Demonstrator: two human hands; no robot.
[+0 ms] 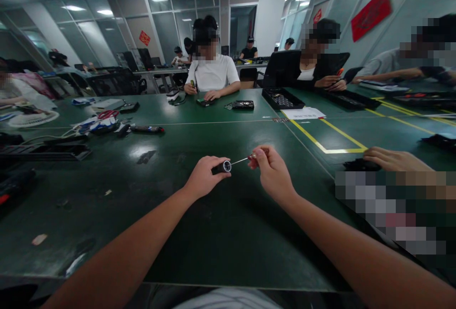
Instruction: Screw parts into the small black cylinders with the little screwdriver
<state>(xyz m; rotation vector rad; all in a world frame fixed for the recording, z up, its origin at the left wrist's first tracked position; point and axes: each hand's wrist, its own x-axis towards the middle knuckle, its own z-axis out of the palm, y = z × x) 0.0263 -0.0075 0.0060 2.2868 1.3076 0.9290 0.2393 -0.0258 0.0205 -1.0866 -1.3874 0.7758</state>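
Both hands are gripping now: left hand (204,176) clutching a small black cylinder (221,167), right hand (270,169) pinching a thin tool (239,161), its tip just reaching the cylinder's open end, not yet inside.

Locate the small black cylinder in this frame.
In the head view, near centre, the small black cylinder sits in the left hand, above the green table, facing the right hand's thin metal tool.

hands 2 (204,176); black cylinder 1 (221,167); thin tool 1 (239,161)
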